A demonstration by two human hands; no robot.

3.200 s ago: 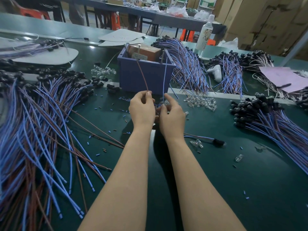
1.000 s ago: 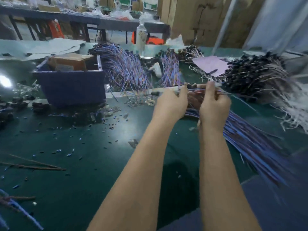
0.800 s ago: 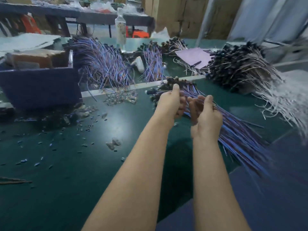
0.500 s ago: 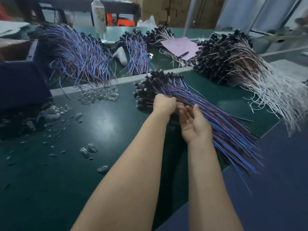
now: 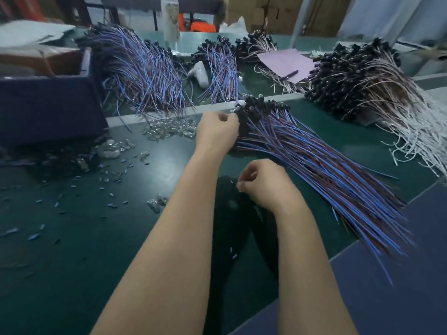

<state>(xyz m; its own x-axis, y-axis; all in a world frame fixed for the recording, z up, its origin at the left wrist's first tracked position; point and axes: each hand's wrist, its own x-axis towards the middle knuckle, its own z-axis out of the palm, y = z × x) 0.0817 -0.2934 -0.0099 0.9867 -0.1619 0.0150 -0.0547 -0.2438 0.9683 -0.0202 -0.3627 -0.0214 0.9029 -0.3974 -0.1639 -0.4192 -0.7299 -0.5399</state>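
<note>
A fanned bundle of blue and brown wires with black connector ends lies on the green table, right of centre. My left hand is at the connector end, with its curled fingers pinching among the black connectors. Nearer to me, my right hand hovers just left of the wires. Its fingers are curled into a loose fist and I see nothing in them.
A dark blue bin stands at the left, holding a brown box. More wire heaps lie behind: blue ones, a white-and-brown one. Clear plastic caps and small blue scraps litter the table. A pink paper and a bottle are at the back.
My view swung right from the bin to this bundle. My left hand moved forward to the connector ends. My right hand drew back toward me and its fingers curled up.
</note>
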